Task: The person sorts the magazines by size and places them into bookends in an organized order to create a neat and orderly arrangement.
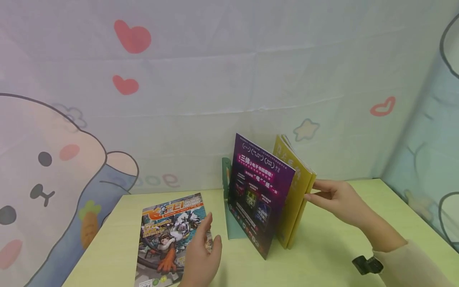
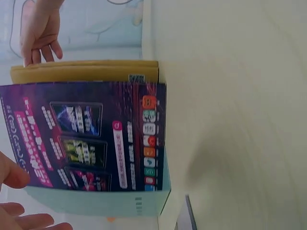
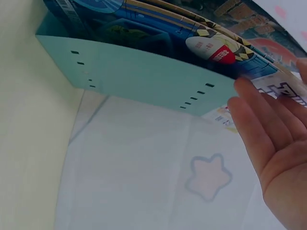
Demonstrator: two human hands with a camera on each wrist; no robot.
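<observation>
Steadying upright yellow magazine (image 1: 299, 187) with straight right hand (image 1: 338, 199) fingers against its edge; hovering relaxed, empty left hand (image 1: 201, 255) over flat comic magazine (image 1: 168, 235) lying lengthwise, directly beneath.

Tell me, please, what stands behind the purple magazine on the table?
Behind the purple magazine lean yellow magazines, steadied by the right hand. Their covers are mostly hidden, so the count is unclear.

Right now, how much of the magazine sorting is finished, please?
Two look placed: the purple-covered magazine and the yellow-covered magazine stand against the teal metal bookend. The right hand steadies the yellow one. The left hand rests on the flat cartoon-cover magazine, not yet shelved.
</observation>
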